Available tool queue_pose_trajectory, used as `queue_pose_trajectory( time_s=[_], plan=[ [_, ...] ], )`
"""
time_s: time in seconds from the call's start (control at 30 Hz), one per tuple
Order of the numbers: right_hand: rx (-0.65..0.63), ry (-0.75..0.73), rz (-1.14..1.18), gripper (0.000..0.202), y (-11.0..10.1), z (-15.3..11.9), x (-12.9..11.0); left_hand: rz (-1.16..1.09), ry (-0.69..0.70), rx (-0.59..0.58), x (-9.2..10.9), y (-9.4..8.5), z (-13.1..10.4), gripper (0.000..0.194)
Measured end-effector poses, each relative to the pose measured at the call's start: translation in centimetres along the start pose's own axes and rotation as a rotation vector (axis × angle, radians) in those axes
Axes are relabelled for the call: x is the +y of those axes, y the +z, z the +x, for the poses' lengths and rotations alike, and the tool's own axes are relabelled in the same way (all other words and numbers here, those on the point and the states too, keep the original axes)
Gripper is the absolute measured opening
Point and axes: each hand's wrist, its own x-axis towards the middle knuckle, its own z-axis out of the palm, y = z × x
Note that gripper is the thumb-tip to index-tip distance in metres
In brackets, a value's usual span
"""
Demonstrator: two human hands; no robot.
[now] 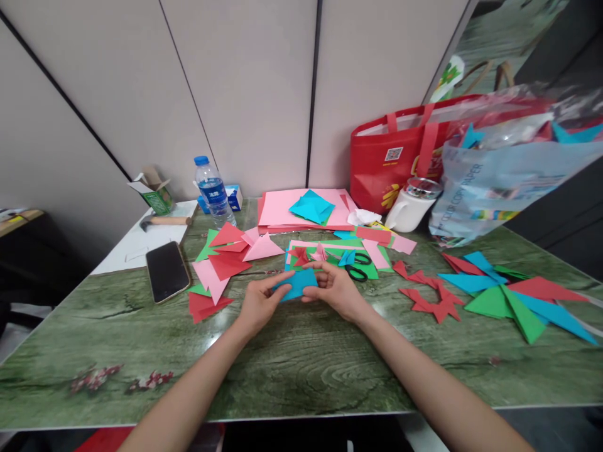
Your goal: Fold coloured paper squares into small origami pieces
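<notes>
Between my two hands is a small folded piece of blue paper (298, 285), held over the middle of the table. My left hand (264, 300) pinches its left edge between thumb and fingers. At the right edge, my right hand (338, 289) grips it the same way. Just beyond my right fingers lie scissors with black handles (357, 274) and small folded paper pieces in red, pink and blue. Folded red and pink paper pieces (229, 266) are scattered left of my hands. To the right sits a red ring of pointed folded paper (436, 300).
A phone (168, 272), a hammer (166, 220) and a water bottle (214, 194) are at the left. Pink sheets (277, 207) lie at the back. A white mug (409, 208), red bag (377, 157) and plastic paper bag (499, 188) stand back right, behind folded coloured papers (511, 301).
</notes>
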Motion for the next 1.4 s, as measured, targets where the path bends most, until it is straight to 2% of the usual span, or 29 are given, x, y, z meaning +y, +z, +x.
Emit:
queue_pose_trajectory(
  time_s=[0.17,0.37,0.47,0.6,0.7,0.8,0.93,1.03,1.13,1.23,1.4],
  plan=[
    [-0.059,-0.021,0.048,0.043,-0.5,0.1,-0.4,-0.003,0.004,0.012,-0.2,-0.3,0.4,0.027],
    [-0.064,-0.124,-0.078,0.032,-0.8,0.4,-0.3,0.093,0.043,0.012,-0.6,-0.7,0.7,0.028],
    [-0.097,-0.180,-0.202,0.028,-0.8,0.4,-0.2,0.127,0.062,-0.038,-0.9,-0.7,0.7,0.029],
    [-0.127,-0.176,-0.351,0.015,-0.8,0.3,0.4,0.112,0.119,-0.140,-1.0,-0.6,0.5,0.028],
    [-0.092,-0.186,-0.409,0.012,-0.7,0.3,1.0,0.110,0.094,-0.161,-0.8,-0.4,0.4,0.028],
    [0.003,-0.239,-0.440,0.011,-0.4,0.2,1.4,0.083,0.022,-0.136,-0.7,-0.3,0.4,0.030],
    [0.119,-0.324,-0.520,0.010,0.4,-0.2,1.3,0.011,-0.016,-0.086,-0.7,0.1,0.3,0.050],
    [0.129,-0.333,-0.553,0.012,0.7,-0.4,1.2,-0.003,-0.012,-0.043,-0.5,0.4,0.1,0.064],
    [0.119,-0.337,-0.556,0.013,0.6,-0.5,1.1,0.011,-0.018,-0.019,-0.2,0.7,-0.1,0.065],
    [0.124,-0.337,-0.538,0.014,0.4,-0.4,1.0,-0.108,-0.055,-0.032,-0.1,0.8,-0.2,0.063],
    [0.141,-0.330,-0.511,0.015,-0.1,0.0,0.8,-0.425,-0.099,-0.147,0.0,0.7,0.1,0.067]
  ],
)
